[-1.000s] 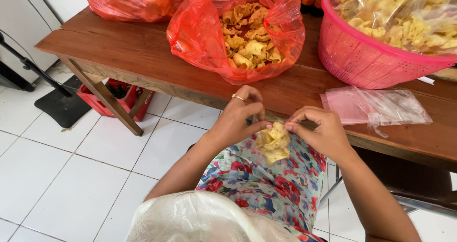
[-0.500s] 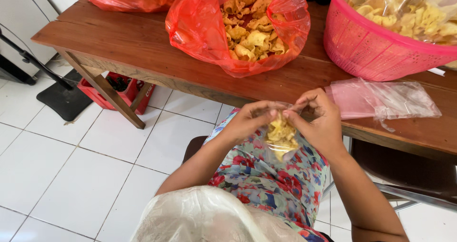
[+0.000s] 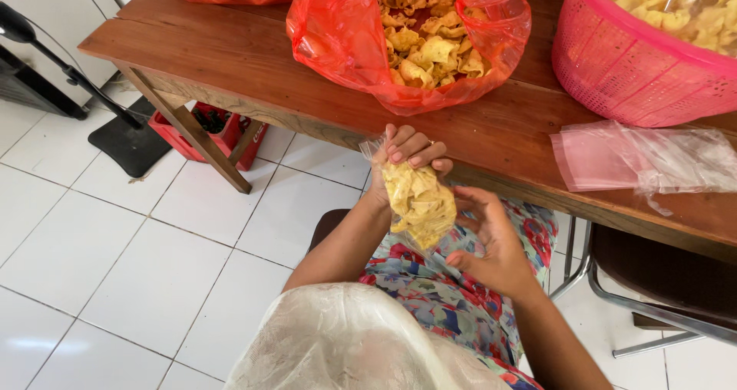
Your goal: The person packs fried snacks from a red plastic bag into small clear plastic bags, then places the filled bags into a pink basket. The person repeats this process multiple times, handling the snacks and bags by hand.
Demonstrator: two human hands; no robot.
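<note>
So the small clear bag of yellow chips [image 3: 418,206] is up in the air over the person's lap, just in front of the edge of the wooden surface [image 3: 253,67] — not resting on anything. The left hand [image 3: 403,160] has it pinched at the top, fingers curled shut around the gathered neck of the plastic. The right hand [image 3: 491,244] sits just beside and under the bag, palm up and fingers loosely spread, thumb near the bag's bottom corner — whether it actually touches the plastic is hard to tell.

Below the hands there's a floral dress [image 3: 453,298] and, closer to the camera, a big pale plastic bag [image 3: 361,344].

Up on the surface, a red plastic bag [image 3: 338,29] lies open and full of the same kind of chips. To its right stands a pink basket [image 3: 637,75], also loaded with chips, and a stack of empty clear bags [image 3: 645,160] lies flat near the surface edge. Under the surface, a red crate [image 3: 207,133] sits on the white tile floor [image 3: 115,244].
</note>
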